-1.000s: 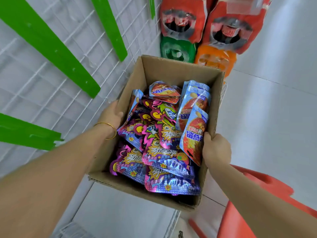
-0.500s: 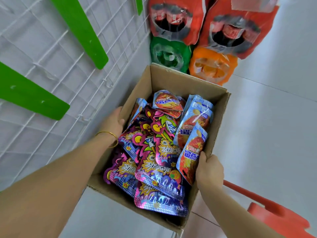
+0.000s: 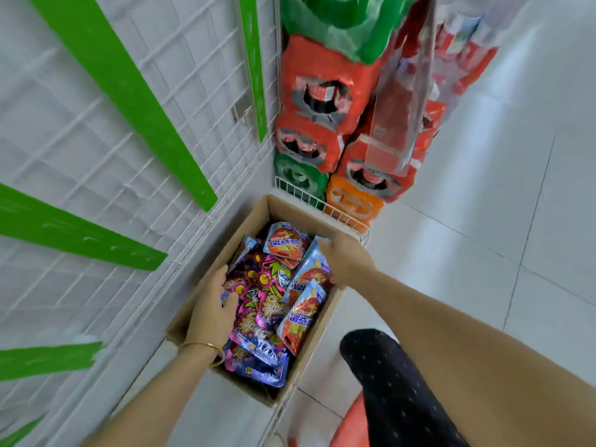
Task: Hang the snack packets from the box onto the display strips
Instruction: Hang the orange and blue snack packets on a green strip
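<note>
**Both hands in the snack box, grips unclear**

Cardboard box (image 3: pixel 306 353) sits on the tiled floor (image 3: pixel 467 253), tight against the foot of a white wire grid (image 3: pixel 180 91); top open, full of packets. Purple packets (image 3: pixel 258 317) are piled on the box's L side and middle; blue-and-red packets (image 3: pixel 300 317) stand on edge along its R side, w/ one more lying at the far end. L hand (image 3: pixel 211 309) lies over the box's L wall, palm down on the purple packets, fingers bent into the pile; can't tell if it grips one. Gold bangle (image 3: pixel 206 346) on that wrist. R hand (image 3: pixel 345 259) is over the far R corner, fingers across the top edge of a blue-and-red packet; blurred, so hold vs. mere touch can't be told. Green strips (image 3: pixel 129 101) slant across the grid, above and L of the box, well apart from both hands. Behind the box: stacked drink packs (image 3: pixel 322 91) in red, green and orange wrap; low wire rail (image 3: pixel 322 204) in front of them. Bottom R: leg in dark dotted trousers (image 3: pixel 396 391); red seat (image 3: pixel 351 424) just beside it.
</note>
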`<state>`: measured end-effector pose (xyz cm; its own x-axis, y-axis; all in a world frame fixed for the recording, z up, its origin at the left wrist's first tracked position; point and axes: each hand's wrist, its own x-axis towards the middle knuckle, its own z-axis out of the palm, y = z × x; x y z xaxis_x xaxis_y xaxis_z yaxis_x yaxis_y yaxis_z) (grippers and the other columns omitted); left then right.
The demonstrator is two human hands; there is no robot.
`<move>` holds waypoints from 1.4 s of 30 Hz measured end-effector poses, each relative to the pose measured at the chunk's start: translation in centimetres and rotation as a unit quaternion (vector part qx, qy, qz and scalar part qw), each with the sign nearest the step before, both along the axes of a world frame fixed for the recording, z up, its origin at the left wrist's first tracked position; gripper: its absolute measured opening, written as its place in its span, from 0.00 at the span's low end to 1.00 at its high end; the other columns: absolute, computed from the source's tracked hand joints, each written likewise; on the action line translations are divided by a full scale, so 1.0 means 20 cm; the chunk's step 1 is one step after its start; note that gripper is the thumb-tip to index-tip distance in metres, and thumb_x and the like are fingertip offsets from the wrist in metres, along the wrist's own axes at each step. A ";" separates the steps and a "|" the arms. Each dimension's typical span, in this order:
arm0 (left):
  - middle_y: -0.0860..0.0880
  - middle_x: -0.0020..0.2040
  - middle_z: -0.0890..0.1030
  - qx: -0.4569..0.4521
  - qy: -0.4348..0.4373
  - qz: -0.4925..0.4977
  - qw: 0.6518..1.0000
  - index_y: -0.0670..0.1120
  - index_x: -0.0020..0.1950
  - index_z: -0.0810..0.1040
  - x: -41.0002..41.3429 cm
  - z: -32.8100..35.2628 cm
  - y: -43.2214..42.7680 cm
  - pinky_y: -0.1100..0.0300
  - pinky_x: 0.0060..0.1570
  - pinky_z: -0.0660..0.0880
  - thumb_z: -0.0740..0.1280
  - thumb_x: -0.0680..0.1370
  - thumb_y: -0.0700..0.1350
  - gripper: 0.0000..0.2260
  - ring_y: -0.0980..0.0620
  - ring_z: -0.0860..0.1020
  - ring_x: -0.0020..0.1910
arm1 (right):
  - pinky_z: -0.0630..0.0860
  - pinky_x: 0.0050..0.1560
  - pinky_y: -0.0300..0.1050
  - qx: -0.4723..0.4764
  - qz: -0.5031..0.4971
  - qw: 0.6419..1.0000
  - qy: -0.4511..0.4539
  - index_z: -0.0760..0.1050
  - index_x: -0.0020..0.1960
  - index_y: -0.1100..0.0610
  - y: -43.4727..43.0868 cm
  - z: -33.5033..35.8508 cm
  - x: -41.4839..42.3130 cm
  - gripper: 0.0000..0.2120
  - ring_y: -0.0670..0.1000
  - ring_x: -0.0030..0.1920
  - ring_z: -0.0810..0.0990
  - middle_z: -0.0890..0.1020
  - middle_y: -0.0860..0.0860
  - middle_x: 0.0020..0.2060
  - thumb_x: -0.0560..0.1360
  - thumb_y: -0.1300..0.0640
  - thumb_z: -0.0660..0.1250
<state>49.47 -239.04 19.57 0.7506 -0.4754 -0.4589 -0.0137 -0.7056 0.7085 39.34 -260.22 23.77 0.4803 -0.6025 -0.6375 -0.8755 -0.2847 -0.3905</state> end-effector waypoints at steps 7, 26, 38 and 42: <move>0.46 0.70 0.68 -0.014 -0.025 0.108 0.994 0.46 0.73 0.62 -0.03 0.01 -0.13 0.55 0.68 0.63 0.60 0.78 0.39 0.23 0.49 0.68 0.68 | 0.70 0.32 0.46 -0.067 0.171 0.983 -0.016 0.66 0.60 0.55 -0.13 -0.14 0.23 0.15 0.55 0.40 0.77 0.75 0.51 0.39 0.80 0.46 0.52; 0.45 0.61 0.77 -0.030 -0.285 0.215 0.933 0.44 0.62 0.75 0.13 -0.76 -0.45 0.52 0.64 0.66 0.62 0.75 0.44 0.16 0.46 0.73 0.61 | 0.72 0.56 0.58 -0.301 0.368 0.845 -0.246 0.68 0.66 0.51 -0.38 -1.25 0.36 0.25 0.63 0.63 0.71 0.70 0.60 0.66 0.72 0.42 0.62; 0.43 0.60 0.70 0.348 -0.232 0.046 0.907 0.46 0.59 0.76 0.00 -0.82 -0.66 0.52 0.58 0.69 0.58 0.75 0.63 0.24 0.42 0.67 0.61 | 0.58 0.72 0.54 -0.158 0.382 0.873 -0.261 0.57 0.73 0.51 -0.47 -1.17 0.34 0.28 0.56 0.73 0.55 0.55 0.53 0.74 0.76 0.45 0.60; 0.44 0.62 0.69 0.377 -0.214 0.056 0.900 0.44 0.62 0.72 0.05 -0.85 -0.72 0.53 0.60 0.68 0.58 0.74 0.64 0.27 0.44 0.66 0.63 | 0.60 0.70 0.53 -0.187 0.366 0.875 -0.257 0.57 0.72 0.51 -0.44 -1.17 0.35 0.27 0.57 0.71 0.59 0.57 0.52 0.72 0.77 0.44 0.59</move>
